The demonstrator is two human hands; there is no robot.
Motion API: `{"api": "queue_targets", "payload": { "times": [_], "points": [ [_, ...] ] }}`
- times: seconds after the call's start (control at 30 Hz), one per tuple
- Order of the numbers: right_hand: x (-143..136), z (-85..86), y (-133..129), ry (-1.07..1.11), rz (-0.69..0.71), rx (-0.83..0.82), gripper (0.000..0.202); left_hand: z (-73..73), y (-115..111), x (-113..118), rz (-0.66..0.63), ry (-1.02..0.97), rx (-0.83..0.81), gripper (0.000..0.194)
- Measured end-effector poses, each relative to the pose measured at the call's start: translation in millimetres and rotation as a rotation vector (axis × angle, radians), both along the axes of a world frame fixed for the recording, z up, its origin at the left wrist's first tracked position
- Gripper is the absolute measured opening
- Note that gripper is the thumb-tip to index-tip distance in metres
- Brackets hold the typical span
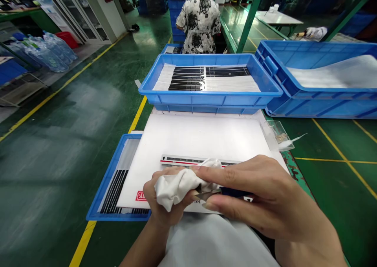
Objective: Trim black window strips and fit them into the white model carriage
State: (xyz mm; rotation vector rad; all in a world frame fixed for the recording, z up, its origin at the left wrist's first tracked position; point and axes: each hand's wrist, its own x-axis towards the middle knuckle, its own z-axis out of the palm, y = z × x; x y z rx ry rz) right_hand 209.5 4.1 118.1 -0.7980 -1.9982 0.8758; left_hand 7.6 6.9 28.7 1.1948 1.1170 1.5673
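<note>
My left hand (160,210) is closed on a bunched white cloth (176,186) just above the front of a white board (200,131). My right hand (265,192) grips a knife (232,191) with a dark blue handle, its short metal blade pointing left beside the cloth. The right index finger presses on the cloth, and the left thumb is close to the blade tip. Something small and dark shows between cloth and blade; I cannot make it out. Behind the hands lies a narrow white strip (176,159) with a red line and dark markings, like a ruler, partly hidden.
A blue crate (210,98) of black and white strips stands at the board's back. Another blue crate (93,211) sits lower left, and larger ones (332,102) stand right. A clear box (277,131) is at the board's right edge. A person (202,23) sits ahead, back turned.
</note>
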Motion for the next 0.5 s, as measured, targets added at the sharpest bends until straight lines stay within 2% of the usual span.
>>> {"api": "queue_targets", "payload": {
  "times": [0.3,0.5],
  "points": [
    [2,-0.3,-1,-0.04,-0.018,0.016,0.032,11.6,3,6,-0.004,-0.031,0.024,0.046],
    [0,-0.2,-2,-0.054,-0.032,0.009,0.031,4.2,1,4,-0.049,0.0,0.014,0.042]
  ]
}}
